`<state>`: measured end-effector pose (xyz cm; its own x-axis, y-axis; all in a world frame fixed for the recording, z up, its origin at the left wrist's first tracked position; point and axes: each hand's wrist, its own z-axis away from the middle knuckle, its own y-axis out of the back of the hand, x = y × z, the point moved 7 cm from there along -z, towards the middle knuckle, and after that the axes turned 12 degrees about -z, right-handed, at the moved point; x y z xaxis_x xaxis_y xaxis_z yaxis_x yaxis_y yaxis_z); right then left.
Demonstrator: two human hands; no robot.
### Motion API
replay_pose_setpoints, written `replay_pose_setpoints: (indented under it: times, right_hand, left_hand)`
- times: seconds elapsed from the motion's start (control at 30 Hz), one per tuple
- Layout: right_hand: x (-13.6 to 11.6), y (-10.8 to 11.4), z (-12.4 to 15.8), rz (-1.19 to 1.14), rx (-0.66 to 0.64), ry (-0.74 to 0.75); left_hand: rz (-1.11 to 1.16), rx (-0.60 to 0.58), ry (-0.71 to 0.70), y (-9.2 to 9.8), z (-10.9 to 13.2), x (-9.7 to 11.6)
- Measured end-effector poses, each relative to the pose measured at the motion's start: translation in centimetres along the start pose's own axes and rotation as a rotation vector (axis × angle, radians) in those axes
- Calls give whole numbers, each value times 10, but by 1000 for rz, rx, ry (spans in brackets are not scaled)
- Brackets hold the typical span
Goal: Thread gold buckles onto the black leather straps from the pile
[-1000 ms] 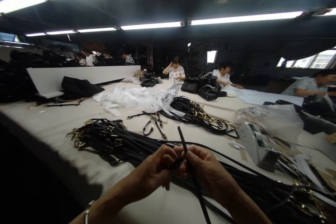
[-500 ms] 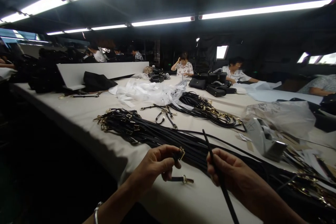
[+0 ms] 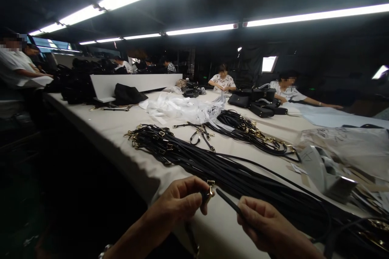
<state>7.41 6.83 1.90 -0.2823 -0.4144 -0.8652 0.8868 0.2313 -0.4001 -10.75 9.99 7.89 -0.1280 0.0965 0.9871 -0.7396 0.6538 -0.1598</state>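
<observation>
My left hand [image 3: 180,202] pinches a short black strap piece with a gold buckle [image 3: 209,188] at its top; the rest of that piece hangs below the hand. My right hand [image 3: 267,226] is closed on a thin black strap [image 3: 228,203] whose free tip points up-left toward the buckle, a small gap apart. Both hands hover over the near edge of the cream-covered table [image 3: 115,137]. Just beyond them lies a long bundle of black straps with gold buckles [image 3: 188,158].
A second coil of black straps with gold clasps [image 3: 252,133] lies mid-table, beside loose short straps [image 3: 200,135] and white plastic bags [image 3: 182,109]. A tape dispenser [image 3: 328,174] sits at right. Black handbags [image 3: 255,101] and several seated people are at the far end; one person stands far left.
My hands have dropped lower in view and the camera has swung left. The right hand's strap tip, upright before, now tilts left toward the buckle in my left hand.
</observation>
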Motion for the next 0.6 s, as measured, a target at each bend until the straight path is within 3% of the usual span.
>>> replay_pose_setpoints:
  times: [0.27, 0.43, 0.6]
  right_hand:
    - [25, -3, -10, 22, -21, -33]
    - [29, 2, -5, 18, 72, -43]
    - [30, 6, -7, 4, 52, 2]
  left_hand:
    - [354, 74, -63, 5, -7, -25]
    - [351, 121, -58, 2, -12, -29]
    - [270, 185, -107, 3, -15, -30]
